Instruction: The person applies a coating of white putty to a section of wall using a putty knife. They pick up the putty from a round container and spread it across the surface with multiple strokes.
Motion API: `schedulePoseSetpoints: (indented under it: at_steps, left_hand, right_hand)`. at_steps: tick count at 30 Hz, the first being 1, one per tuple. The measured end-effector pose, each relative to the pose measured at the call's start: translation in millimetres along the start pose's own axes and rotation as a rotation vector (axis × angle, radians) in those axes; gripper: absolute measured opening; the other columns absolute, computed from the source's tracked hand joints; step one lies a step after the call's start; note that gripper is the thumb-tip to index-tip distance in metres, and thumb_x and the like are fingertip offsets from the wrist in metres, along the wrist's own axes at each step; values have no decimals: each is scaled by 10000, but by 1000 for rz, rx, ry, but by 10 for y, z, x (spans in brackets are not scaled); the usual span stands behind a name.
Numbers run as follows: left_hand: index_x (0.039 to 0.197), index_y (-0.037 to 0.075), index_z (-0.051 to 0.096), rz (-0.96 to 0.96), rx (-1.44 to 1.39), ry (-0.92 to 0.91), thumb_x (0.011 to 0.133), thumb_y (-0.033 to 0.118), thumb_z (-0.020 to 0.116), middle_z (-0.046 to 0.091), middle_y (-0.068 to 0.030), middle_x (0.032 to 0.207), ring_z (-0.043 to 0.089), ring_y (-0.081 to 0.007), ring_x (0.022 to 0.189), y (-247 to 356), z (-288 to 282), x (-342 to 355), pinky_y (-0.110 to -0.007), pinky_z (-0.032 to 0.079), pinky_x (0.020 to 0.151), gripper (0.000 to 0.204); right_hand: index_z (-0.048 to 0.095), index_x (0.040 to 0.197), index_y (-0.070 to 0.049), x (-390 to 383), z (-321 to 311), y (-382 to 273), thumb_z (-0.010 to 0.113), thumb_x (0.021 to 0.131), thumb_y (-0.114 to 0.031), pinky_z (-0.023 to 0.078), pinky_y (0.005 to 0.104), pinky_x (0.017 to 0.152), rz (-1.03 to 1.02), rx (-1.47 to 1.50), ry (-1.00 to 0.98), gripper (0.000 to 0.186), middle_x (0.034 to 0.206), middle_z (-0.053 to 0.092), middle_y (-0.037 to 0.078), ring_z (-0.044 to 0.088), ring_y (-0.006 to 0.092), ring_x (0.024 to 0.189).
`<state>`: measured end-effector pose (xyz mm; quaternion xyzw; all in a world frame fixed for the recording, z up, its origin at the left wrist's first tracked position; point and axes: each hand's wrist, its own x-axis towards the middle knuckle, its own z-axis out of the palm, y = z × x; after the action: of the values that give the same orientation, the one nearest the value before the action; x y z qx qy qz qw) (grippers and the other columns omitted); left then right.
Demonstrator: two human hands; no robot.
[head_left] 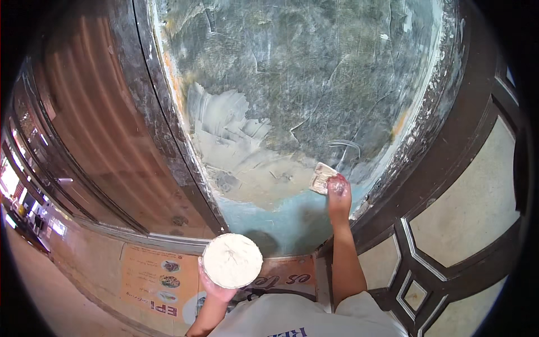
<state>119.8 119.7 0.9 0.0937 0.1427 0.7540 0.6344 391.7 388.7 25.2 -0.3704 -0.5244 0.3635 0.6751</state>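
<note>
At the far left, a bright, cluttered room (33,216) shows past a dark frame, small and hard to make out. Next comes a tall reddish-brown pane (95,129) with wavy vertical streaks, edged on its right by a dark, worn post (151,112). Below the pane lies an orange banner (143,281) with small pictures of food, partly covered by the person's body and left arm.

The left hand (216,289) supports a round bowl (241,287), gripping it from below and along its left side; some fingers are hidden under it. White paste (233,258) fills the bowl, its top roughly smoothed. The bowl is held low, in front of the wall's bottom left corner.

The wall (314,73) fills the middle, mottled grey-green with pale scratches. A cream coat (236,135) covers its lower left part in uneven strokes, reaching right toward the scraper (321,177). Under the coat runs a light blue strip (269,216).

The right hand (338,188) has its fingers closed on the scraper, whose broad, flat face is smeared with paste. The scraper is at the wall's lower right; I cannot tell whether its edge touches. The fingers are whitened too. Farther right stands a dark brown door (421,191) with angular cream panels (471,191).
</note>
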Motion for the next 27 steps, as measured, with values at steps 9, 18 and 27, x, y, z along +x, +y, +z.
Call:
schedulePoseSetpoints:
  at_steps: [9, 18, 27]
  left_hand:
    - [1530, 182, 375, -1, -59, 8, 946, 671, 362, 335, -95, 1594, 347, -375, 1437, -108, 52, -61, -596, 290, 1157, 762]
    - [1530, 191, 375, 3, -94, -13, 954, 656, 354, 331, -98, 1596, 338, -373, 1444, -291, 72, -75, -594, 275, 1166, 741]
    - [1534, 165, 367, 1, -58, 17, 942, 662, 366, 351, -99, 1587, 352, -362, 1439, -379, 117, -111, -572, 282, 1170, 773]
  right_hand:
    - [611, 1173, -16, -58, 190, 81, 649, 959, -197, 510, 334, 870, -73, -209, -29, 283, 1031, 702, 93, 659, 182, 963]
    - [576, 1189, 8, -119, 234, 126, 599, 976, -119, 512, 328, 883, -86, -307, -147, 248, 1089, 691, 95, 655, 185, 982]
    - [600, 1146, -23, -97, 126, 255, 627, 955, -192, 498, 354, 889, -56, -513, -158, 256, 1076, 686, 131, 657, 223, 1004]
